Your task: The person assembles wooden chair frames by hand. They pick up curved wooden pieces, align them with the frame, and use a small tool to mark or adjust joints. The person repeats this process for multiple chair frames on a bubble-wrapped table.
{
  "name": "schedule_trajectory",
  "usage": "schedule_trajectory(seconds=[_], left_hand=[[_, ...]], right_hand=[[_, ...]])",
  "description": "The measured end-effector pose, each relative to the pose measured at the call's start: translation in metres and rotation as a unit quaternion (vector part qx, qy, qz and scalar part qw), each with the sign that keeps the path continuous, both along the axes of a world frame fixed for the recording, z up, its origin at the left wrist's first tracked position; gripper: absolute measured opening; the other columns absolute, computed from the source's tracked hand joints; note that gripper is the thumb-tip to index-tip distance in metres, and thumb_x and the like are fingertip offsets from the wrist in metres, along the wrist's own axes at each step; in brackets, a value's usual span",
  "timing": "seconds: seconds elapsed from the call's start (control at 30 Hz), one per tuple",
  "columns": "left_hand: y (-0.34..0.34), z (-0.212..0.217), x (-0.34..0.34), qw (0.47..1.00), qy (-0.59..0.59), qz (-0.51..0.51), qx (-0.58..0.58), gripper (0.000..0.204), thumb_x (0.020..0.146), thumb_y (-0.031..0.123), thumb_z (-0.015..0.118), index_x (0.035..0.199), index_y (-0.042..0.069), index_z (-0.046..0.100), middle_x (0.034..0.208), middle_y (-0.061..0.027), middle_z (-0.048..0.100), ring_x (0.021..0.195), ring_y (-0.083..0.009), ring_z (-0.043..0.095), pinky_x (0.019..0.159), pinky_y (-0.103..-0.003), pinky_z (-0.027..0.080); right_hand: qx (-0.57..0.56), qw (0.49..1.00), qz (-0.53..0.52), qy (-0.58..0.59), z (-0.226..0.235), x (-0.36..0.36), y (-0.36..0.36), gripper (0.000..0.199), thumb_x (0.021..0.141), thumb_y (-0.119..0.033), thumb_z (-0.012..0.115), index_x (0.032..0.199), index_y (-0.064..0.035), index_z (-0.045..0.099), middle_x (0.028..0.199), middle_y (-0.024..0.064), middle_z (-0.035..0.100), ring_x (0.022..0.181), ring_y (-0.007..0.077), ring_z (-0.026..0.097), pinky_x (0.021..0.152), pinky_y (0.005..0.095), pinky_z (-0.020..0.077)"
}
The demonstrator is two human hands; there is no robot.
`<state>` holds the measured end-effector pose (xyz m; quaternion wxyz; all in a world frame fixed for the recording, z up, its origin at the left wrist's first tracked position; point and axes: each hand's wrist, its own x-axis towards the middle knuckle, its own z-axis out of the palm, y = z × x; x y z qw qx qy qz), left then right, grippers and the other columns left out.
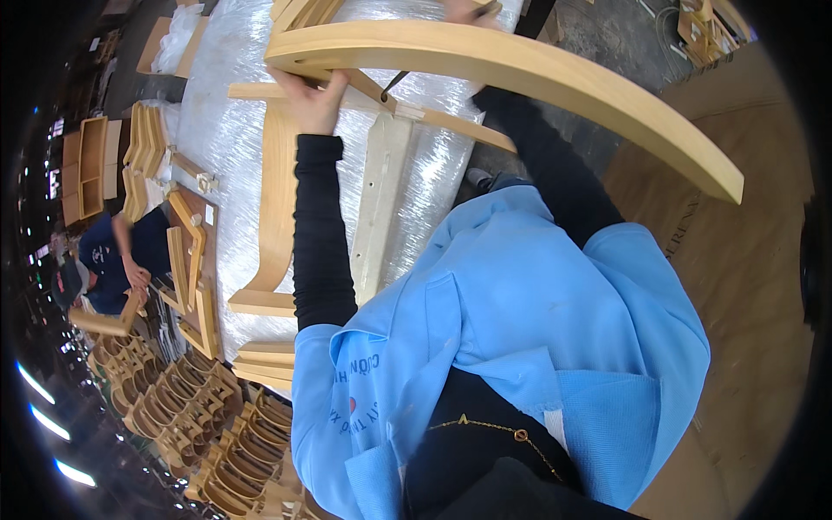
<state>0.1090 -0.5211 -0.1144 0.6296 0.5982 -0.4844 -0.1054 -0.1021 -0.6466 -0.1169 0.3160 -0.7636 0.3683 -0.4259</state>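
Observation:
A long, curved pale wooden piece [520, 61] stretches across the top, joined at its left end to a shorter wooden rail. My left hand [316, 102] is closed round the wooden frame near that joint, thumb against the rail. Beyond the curved piece, my right hand [468, 12] is partly hidden and closed on a slim dark tool. A thin, dark bent rod [394, 84] meets the rail below the curved piece; whether it belongs to the same tool is hidden. Beneath lies a pale padded strip [381, 191] with small holes.
Plastic film covers the table [338, 186]. A shaped wooden leg [276, 191] lies left of my forearm, with stacked wooden pieces [264, 364] nearer. At left, another person [117, 260] handles wooden parts beside rows of curved wooden frames [182, 399]. Brown cardboard [737, 286] spreads at right.

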Motion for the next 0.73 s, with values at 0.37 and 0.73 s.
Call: schedule_trajectory(seconds=[0.37,0.73], left_hand=[[-0.048,0.002,-0.056,0.972,-0.110,0.147,-0.149,0.073,0.064,0.015,0.093,0.122,0.002,0.050,0.108,-0.0118,0.065,0.100,-0.0217,0.066,0.091,-0.038,0.054],[-0.146,0.137,-0.004,0.892,-0.371,0.043,0.254,0.103,0.075,0.058,0.082,0.159,0.021,0.033,0.134,-0.0139,0.067,0.109,-0.0370,0.071,0.102,-0.051,0.051]], right_hand=[[0.339,0.882,0.177,-0.276,0.078,-0.341,-0.054,0.040,0.103,-0.057,0.049,0.102,-0.0176,0.043,0.146,0.0174,0.049,0.132,0.0319,0.054,0.101,0.0399,0.0520],[0.097,0.982,0.162,-0.004,0.146,-0.280,-0.013,0.052,0.092,-0.056,0.072,0.106,-0.0157,0.043,0.160,0.0358,0.028,0.152,0.0409,0.028,0.122,0.0532,0.0175]])
